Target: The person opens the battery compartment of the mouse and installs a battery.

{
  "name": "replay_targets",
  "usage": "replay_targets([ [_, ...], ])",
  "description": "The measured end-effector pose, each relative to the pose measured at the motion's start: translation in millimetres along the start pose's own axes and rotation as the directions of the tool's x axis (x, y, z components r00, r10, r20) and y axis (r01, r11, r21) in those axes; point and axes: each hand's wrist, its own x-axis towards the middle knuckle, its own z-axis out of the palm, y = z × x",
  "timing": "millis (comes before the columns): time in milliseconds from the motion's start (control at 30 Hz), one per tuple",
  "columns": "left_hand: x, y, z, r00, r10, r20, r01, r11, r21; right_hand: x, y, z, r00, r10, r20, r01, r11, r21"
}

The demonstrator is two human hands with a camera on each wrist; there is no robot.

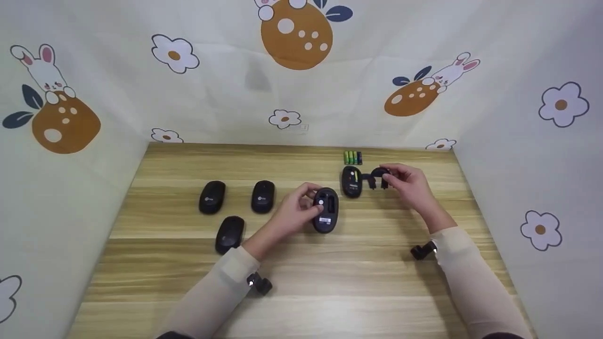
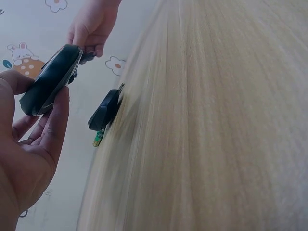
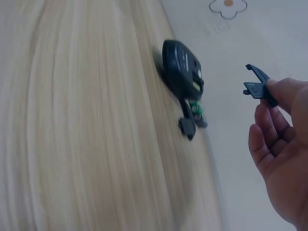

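Wood-grain worktop (image 1: 362, 292) is bounded left, right and far by pale backdrop (image 1: 226, 106). Orange fruits (image 1: 70, 132) with white rabbits (image 1: 44, 73) printed left and far; dark-outlined white flowers (image 1: 572, 113) printed on all three sides. Greyish patch (image 1: 257, 77) seen far.

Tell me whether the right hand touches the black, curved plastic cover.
Touching: the right wrist view shows the right hand pinching the cover at one end.
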Motion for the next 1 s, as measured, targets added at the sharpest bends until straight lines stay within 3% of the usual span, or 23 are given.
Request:
replay_targets([
  [667, -0.6, -3.0, 0.2, 1.0, 0.006, 0.006, -0.006, 1.0, -0.006, 27.1, 47.9, -12.3, 0.998, 0.055, 0.026, -0.047, 0.967, -0.251],
  [1000, 0.0, -0.7, -0.4, 1.0, -0.007, 0.007, 0.007, 1.0, -0.009, 32.5, 57.2, -10.5, 0.998, 0.049, 0.039, -0.036, 0.957, -0.289],
])
